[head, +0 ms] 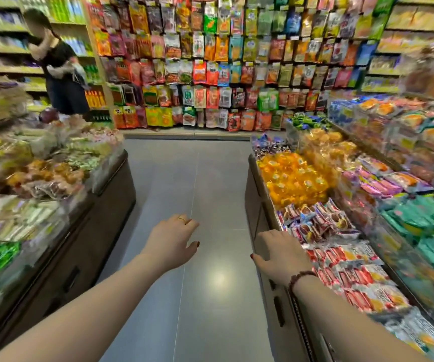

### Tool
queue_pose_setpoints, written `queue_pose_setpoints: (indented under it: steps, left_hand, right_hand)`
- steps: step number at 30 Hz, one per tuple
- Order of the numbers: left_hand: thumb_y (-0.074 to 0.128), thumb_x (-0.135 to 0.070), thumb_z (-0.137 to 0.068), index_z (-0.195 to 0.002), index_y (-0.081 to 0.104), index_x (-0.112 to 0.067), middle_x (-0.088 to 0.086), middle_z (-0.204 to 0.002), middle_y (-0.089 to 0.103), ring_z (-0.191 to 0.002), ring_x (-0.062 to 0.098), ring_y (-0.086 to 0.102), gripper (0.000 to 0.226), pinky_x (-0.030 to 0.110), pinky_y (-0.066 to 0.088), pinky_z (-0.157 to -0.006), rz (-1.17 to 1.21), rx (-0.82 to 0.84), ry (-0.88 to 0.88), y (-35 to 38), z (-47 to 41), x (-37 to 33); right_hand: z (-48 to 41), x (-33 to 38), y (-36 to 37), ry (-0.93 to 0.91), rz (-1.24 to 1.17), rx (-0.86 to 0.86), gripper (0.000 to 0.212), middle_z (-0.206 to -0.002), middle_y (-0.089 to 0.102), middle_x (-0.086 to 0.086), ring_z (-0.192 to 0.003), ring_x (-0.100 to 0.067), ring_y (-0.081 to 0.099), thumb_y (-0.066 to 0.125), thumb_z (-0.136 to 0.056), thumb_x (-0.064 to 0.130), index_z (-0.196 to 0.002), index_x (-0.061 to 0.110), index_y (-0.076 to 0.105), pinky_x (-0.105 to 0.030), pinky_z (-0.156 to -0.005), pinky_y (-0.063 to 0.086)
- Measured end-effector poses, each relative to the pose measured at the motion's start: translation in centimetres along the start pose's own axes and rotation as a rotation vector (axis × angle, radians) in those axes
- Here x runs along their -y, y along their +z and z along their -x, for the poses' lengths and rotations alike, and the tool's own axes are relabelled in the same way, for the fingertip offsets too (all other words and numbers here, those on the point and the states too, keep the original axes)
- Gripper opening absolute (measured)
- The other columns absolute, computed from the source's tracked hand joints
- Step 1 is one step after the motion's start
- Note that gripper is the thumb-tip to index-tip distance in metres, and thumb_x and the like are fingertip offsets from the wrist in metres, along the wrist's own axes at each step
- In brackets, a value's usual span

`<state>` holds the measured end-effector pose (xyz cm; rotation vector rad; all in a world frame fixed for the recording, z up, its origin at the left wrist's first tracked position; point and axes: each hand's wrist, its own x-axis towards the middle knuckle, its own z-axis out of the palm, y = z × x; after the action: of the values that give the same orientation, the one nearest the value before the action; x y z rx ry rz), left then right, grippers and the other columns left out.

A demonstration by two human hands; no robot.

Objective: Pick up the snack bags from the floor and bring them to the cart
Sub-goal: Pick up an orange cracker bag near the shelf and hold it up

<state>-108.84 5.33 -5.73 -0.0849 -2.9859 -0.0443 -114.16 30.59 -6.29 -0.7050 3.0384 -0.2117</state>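
Note:
I stand in a shop aisle with both arms stretched forward over the grey tiled floor (184, 178). My left hand (172, 242), with a ring on one finger, hangs palm down over the aisle, fingers loosely apart, holding nothing. My right hand (280, 253), with a dark bead bracelet at the wrist, is also palm down and holds nothing, near the edge of the right display bin (256, 205). I see no snack bags on the floor and no cart in this view.
A low bin of wrapped snacks (40, 178) lines the left of the aisle, another with orange and red packets (315, 199) the right. A wall of hanging snack packets (223, 61) closes the far end. A person in dark clothes (59, 64) stands at the back left.

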Motion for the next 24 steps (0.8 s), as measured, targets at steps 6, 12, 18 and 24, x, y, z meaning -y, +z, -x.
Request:
queue_pose_setpoints:
  steps: [6,12,18,24]
  left_hand:
    - [0.051,-0.043,-0.091,-0.131,0.050,-0.017,0.002,-0.126,0.058,-0.118,0.023,0.052,0.047,0.038,0.052,-0.087,-0.002,0.015,0.005,2.1,-11.7,7.8]
    - [0.051,-0.043,-0.092,-0.132,0.050,-0.018,0.003,-0.125,0.058,-0.117,0.024,0.053,0.048,0.036,0.051,-0.087,0.017,0.010,0.022,2.9,-21.9,14.6]
    - [0.051,-0.042,-0.092,-0.135,0.048,-0.018,0.003,-0.126,0.057,-0.118,0.023,0.051,0.050,0.034,0.050,-0.088,0.044,0.015,0.013,5.4,-31.2,20.7]
    - [0.055,-0.040,-0.091,-0.133,0.051,-0.016,0.006,-0.126,0.059,-0.118,0.026,0.053,0.049,0.036,0.050,-0.087,0.029,0.029,-0.020,7.5,-43.1,27.3]
  right_hand:
    - [-13.8,0.9,0.4,0.026,0.066,-0.011,0.055,-0.136,0.048,0.003,-0.125,-0.020,0.043,0.048,-0.089,0.053,-0.136,0.025,0.042,-0.034,-0.102,0.038]
    - [-25.8,1.7,0.1,0.055,0.078,-0.030,0.054,-0.135,0.050,0.005,-0.126,-0.018,0.043,0.048,-0.089,0.052,-0.136,0.025,0.044,-0.033,-0.102,0.038]
    - [-37.8,1.6,1.7,0.051,0.070,-0.010,0.056,-0.135,0.050,0.006,-0.125,-0.017,0.044,0.049,-0.089,0.054,-0.137,0.025,0.044,-0.031,-0.104,0.039]
    - [-52.4,0.4,3.3,0.049,0.061,-0.026,0.056,-0.135,0.051,0.005,-0.124,-0.018,0.045,0.048,-0.088,0.056,-0.135,0.025,0.045,-0.033,-0.101,0.041]
